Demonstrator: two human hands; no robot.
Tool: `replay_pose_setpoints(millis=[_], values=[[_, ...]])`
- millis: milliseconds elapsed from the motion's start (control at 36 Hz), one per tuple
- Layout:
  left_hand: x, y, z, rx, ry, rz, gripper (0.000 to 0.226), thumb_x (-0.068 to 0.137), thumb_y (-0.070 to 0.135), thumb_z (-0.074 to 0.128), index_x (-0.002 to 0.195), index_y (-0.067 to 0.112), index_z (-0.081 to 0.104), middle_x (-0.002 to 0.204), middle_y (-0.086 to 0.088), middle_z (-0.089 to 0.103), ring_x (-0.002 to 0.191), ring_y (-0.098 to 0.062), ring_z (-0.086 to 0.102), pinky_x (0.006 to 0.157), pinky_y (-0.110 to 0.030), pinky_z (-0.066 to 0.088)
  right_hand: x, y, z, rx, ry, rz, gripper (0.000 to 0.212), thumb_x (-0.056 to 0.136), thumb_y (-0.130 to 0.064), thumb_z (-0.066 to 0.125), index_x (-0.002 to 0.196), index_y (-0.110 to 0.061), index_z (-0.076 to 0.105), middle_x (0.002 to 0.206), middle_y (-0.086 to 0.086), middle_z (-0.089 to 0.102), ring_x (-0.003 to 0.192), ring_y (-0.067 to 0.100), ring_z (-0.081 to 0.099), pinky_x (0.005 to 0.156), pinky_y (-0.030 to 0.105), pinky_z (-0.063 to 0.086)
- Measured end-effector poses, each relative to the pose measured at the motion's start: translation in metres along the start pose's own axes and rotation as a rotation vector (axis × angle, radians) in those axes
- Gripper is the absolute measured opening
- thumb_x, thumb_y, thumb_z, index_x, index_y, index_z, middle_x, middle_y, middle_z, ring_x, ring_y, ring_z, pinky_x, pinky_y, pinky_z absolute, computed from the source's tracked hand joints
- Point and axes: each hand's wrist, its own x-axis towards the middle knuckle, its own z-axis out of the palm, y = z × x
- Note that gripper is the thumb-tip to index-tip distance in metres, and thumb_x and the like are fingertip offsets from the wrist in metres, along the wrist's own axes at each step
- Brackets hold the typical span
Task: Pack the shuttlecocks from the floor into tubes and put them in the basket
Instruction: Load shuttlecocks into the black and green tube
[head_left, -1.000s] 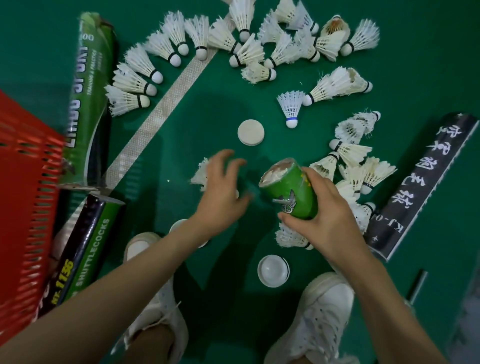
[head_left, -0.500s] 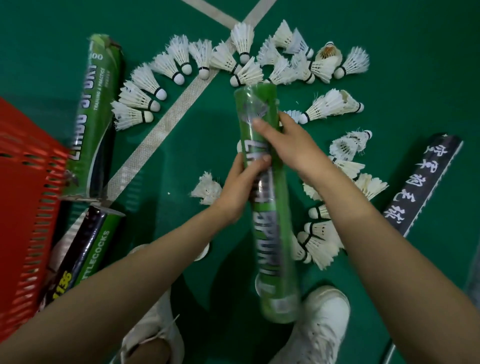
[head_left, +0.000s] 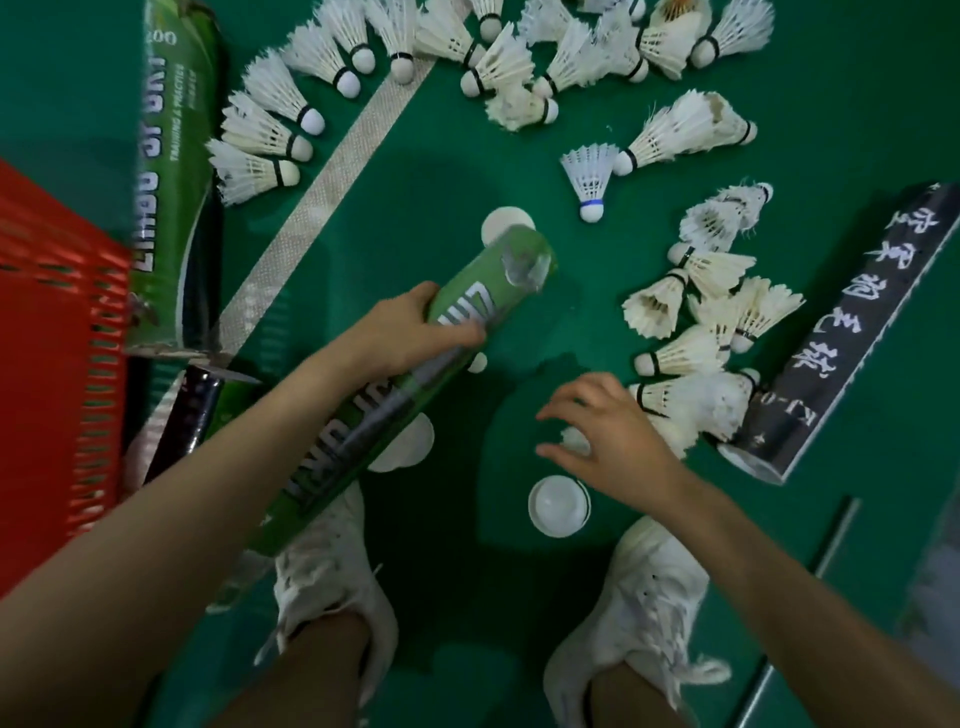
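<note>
Behind the left hand's (head_left: 410, 327) green tube (head_left: 363, 436), a cap (head_left: 413, 441) lies half-hidden.

A: Tube status?
B: Green tube (head_left: 384, 410) is off the ground, tilted, far end up-right. Left hand (head_left: 410, 332) grips its upper half.
A: Shuttlecocks?
B: White feathers, loose. Arc along the top (head_left: 498, 57), cluster at right (head_left: 711, 322), one blue-banded (head_left: 589, 176) between them.
A: Basket?
B: Red slotted basket (head_left: 47, 364) at left edge, second green tube (head_left: 171, 197) just beside it. Black tube (head_left: 852, 322) lies far right.
</note>
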Motion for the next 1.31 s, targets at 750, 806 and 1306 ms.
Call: replay_pose_setpoints(millis=[750,806,1306], values=[[-0.034,-0.012,0.023,0.407,0.112,0.092,0.073,0.07,0.065,0.06,0.131,0.031,0.038,0.095,0.002,0.054,0.084,-0.025,0.055,0.075,-0.033,0.046,0.018,0.003,-0.031,-0.046,0.391,0.313,0.014,0.096,-0.013,0.049,0.097,-0.003,0.059,0.089,0.014,0.063,0.079,0.031,0.056,0.066,0.036,0.044],[-0.036,-0.01,0.021,0.359,0.097,0.102,0.075,0.066,0.066,0.058,0.129,0.032,0.038,0.095,0.003,0.054,0.083,-0.022,0.054,0.076,-0.033,0.048,0.025,0.011,-0.046,0.116,0.479,0.41,0.015,0.098,-0.014,0.045,0.102,-0.007,0.057,0.096,0.01,0.062,0.082,0.024,0.055,0.069,0.032,0.044],[-0.05,0.002,0.022,0.262,0.02,0.295,0.081,0.059,0.074,0.051,0.13,0.037,0.036,0.102,0.009,0.059,0.089,-0.018,0.06,0.082,-0.038,0.051,0.057,-0.005,-0.074,1.378,0.411,0.59,0.032,0.094,0.003,0.044,0.101,-0.019,0.067,0.094,-0.002,0.07,0.079,0.009,0.063,0.068,0.021,0.051]])
